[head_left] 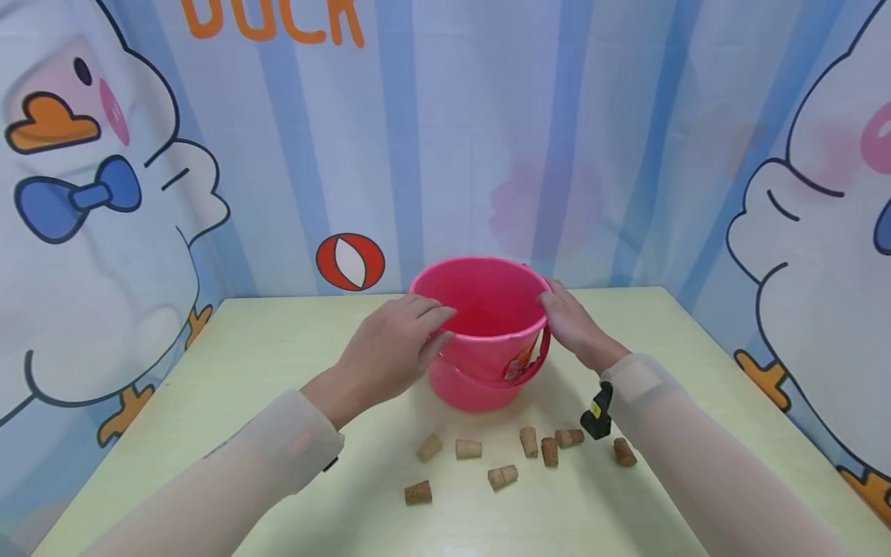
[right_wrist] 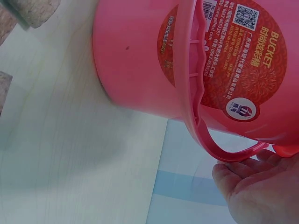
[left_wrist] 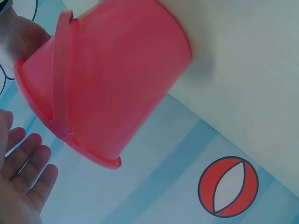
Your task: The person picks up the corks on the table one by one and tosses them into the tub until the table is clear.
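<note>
- Locate pink bucket (head_left: 480, 352) on table (head_left: 292, 333), roughly upright, with scattered corks (head_left: 469, 449) in front of bucket; cannot tell about full contact under base.
- Tag left hand (head_left: 393, 348) at bucket's left side, fingers fairly straight, loosely spread just beside rim; cannot tell about actual touch.
- Tag right hand (head_left: 574, 321) at bucket's right side, gripping rim, thumb over edge, fingers outside by handle (right_wrist: 184, 70).
- Note handle hanging low along bucket's wall, across red label (right_wrist: 247, 56).
- Judge as molded plastic: likely light for bulk, fairly stiff, maybe slight give under squeeze, smooth so possibly slippery, unlikely to shatter.
- Hold best at opposite sides of bucket's rim, thumbs in, fingers out, for tilt control.
- Keep handle for plain lifting, given probable swing.
- Avoid pinching bucket's tapered lower wall: likely to slip.
</note>
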Demonstrator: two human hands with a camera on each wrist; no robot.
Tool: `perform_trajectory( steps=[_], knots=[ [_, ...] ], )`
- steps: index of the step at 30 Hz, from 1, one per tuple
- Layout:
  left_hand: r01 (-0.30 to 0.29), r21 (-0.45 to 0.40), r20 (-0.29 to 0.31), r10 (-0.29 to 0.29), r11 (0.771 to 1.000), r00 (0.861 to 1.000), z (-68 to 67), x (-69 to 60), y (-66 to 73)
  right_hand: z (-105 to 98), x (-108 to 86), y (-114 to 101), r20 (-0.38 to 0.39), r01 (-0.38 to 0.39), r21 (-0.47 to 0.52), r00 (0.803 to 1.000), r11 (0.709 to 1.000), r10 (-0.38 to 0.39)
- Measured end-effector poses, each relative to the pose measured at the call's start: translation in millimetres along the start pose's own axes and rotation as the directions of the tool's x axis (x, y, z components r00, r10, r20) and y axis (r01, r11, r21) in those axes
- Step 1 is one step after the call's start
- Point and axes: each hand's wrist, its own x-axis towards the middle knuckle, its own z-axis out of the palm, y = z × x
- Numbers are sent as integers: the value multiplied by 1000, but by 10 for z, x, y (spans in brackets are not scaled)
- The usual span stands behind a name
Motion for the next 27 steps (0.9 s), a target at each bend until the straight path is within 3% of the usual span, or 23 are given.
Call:
perform_trajectory(
  steps=[18,27],
  knots=[
    [-69,-9,-60,68,998,996,-41,-267,-52,11,-8,-2,0,-4,-1,1000,1000,4],
    [-47,-27,-50,45,999,998,-41,-361,-55,5,-14,-4,1,-2,16,1000,1000,2]
  ],
)
